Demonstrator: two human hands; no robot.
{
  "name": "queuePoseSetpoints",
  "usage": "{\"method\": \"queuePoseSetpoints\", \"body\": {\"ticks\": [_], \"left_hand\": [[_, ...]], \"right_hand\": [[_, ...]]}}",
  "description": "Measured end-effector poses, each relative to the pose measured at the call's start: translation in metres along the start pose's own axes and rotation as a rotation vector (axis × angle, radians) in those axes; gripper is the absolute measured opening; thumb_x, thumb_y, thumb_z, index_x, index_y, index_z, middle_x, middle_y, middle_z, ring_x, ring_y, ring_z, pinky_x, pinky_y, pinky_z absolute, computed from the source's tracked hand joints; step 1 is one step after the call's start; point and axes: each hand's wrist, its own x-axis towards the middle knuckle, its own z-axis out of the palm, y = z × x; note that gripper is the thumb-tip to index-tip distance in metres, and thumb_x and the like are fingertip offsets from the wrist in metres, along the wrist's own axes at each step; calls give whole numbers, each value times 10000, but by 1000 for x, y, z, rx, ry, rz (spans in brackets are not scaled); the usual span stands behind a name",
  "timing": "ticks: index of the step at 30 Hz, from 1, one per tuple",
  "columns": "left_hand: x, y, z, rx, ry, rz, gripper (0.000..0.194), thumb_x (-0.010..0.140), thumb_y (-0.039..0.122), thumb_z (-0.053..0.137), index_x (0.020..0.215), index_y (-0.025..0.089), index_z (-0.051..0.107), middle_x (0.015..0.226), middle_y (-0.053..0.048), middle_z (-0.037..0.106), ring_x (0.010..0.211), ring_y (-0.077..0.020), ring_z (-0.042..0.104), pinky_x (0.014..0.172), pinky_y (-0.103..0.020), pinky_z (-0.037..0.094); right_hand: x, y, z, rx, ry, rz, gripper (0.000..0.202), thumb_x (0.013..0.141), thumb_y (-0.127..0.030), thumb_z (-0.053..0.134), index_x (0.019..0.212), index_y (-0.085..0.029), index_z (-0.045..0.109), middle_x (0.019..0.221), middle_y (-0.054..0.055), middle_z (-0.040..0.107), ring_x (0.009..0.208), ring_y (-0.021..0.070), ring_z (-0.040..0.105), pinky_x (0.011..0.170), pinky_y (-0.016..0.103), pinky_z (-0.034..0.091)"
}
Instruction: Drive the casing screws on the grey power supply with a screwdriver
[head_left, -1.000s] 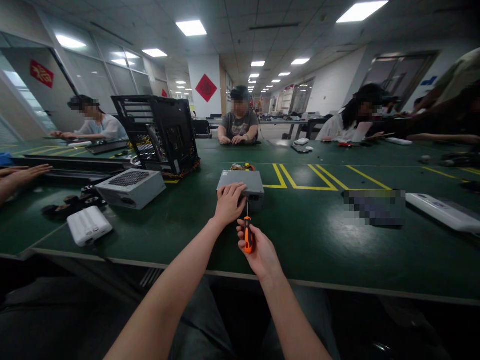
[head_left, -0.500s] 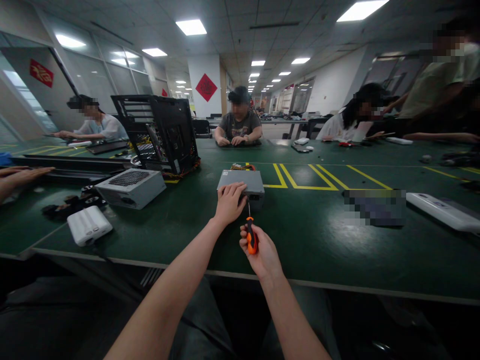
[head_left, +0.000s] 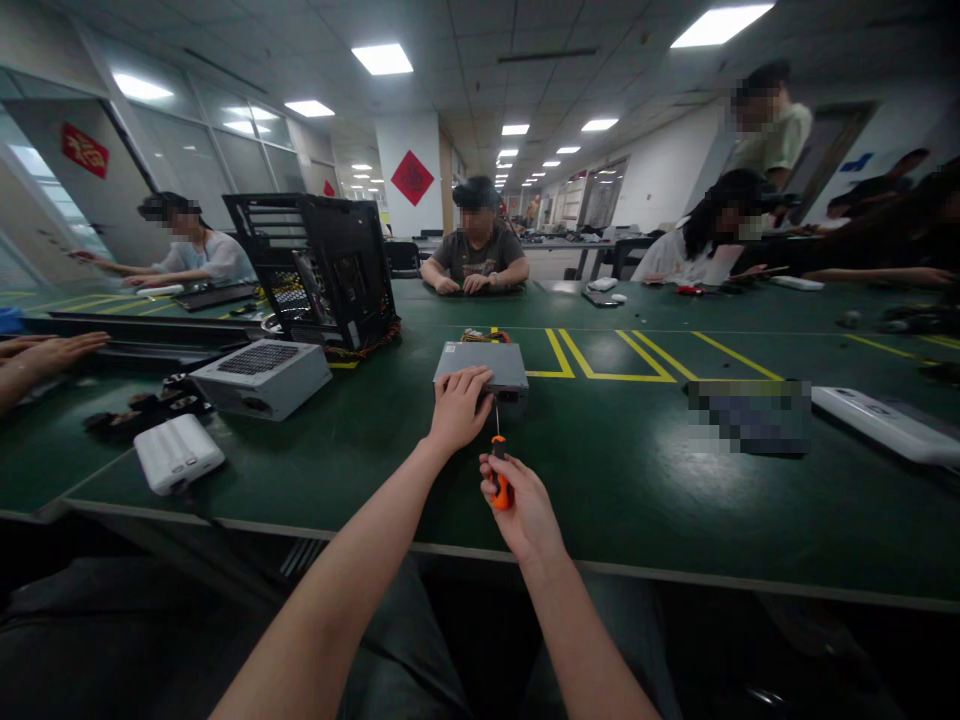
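Note:
A grey computer power supply [head_left: 487,354] sits on the green table in front of me, its wires bunched at the far side. My left hand [head_left: 459,405] grips its near left corner, fingers lying over the top and thumb against the front face. In my right hand [head_left: 525,500] is a screwdriver [head_left: 500,484] with an orange and black handle, fingers wrapped round it. Its thin shaft points away from me to the lower front of the power supply, close to my left thumb. Whether the tip touches a screw cannot be made out.
Left of me stand another power supply [head_left: 262,376], a white power bank [head_left: 178,452] and an open black computer case [head_left: 322,270]. A blurred dark object [head_left: 750,418] and a long white device [head_left: 881,422] lie to the right. Co-workers sit around the table.
My right hand shifts only slightly on the screwdriver handle. My left hand and the power supply stay put. At the back right, a standing person has moved leftward.

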Motion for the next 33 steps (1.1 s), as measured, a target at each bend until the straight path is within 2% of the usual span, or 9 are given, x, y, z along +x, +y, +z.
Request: {"method": "queuePoseSetpoints", "body": {"ticks": [5,10,13,15,18,20,25,29,33], "left_hand": [[1,1,0,-13,2,1,325,841,262,420,1164,246,454,1231,-27,498,1148,-186,403,966,-368,225],[1,0,0,-14,-6,-6,327,845,270,412,1169,250,453,1236,-30,494,1149,-192,402,961,-375,228],[1,0,0,-13,-6,-5,330,844,269,414,1171,255,449,1235,-24,494,1149,-188,402,962,-372,229],[1,0,0,-12,-11,-6,330,843,273,415,1170,255,450,1237,-25,493,1151,-190,400,961,-372,231],[1,0,0,-9,-17,-4,324,847,283,407,1167,251,452,1242,-30,489,1156,-195,395,963,-378,228],[1,0,0,-8,-14,-2,321,849,281,403,1165,249,453,1243,-29,488,1159,-194,393,966,-378,225],[1,0,-1,-8,-3,1,331,844,274,416,1173,254,447,1230,-26,499,1151,-189,401,961,-376,232],[1,0,-1,-6,-10,-6,331,846,280,412,1175,258,451,1231,-32,498,1147,-193,407,952,-380,240],[1,0,-1,-10,-10,-6,328,843,271,419,1169,256,454,1229,-35,502,1148,-196,408,958,-383,236]], "right_hand": [[-1,-1,1,-30,-22,35,61,691,-143,597,746,-123,614,725,58,629,636,112,577,540,212,475],[-1,-3,2,-92,-40,37,138,723,-187,540,809,-112,618,699,67,611,581,106,552,444,187,417],[-2,0,2,-154,-38,-43,180,691,-199,565,860,-142,589,729,49,595,596,110,543,428,187,393],[-4,3,1,-213,-34,-127,318,637,-157,598,949,-189,548,812,28,581,654,119,552,460,196,408],[-7,8,-3,-335,-26,-275,549,567,-65,594,1064,-261,467,1018,8,511,763,114,550,579,216,451],[-7,11,-6,-431,-26,-368,598,559,-43,579,1091,-274,434,1132,14,433,812,108,540,679,240,462],[-12,15,-6,-655,-59,-536,547,615,-70,541,1116,-245,411,1192,68,345,874,149,531,776,331,473],[-24,15,2,-783,-79,-665,420,720,-135,511,1127,-228,463,1198,85,381,1077,200,450,962,401,342],[-29,7,7,-1060,-80,-770,271,788,-224,501,1049,-263,559,1238,75,433,1143,236,421,936,391,354]]}}
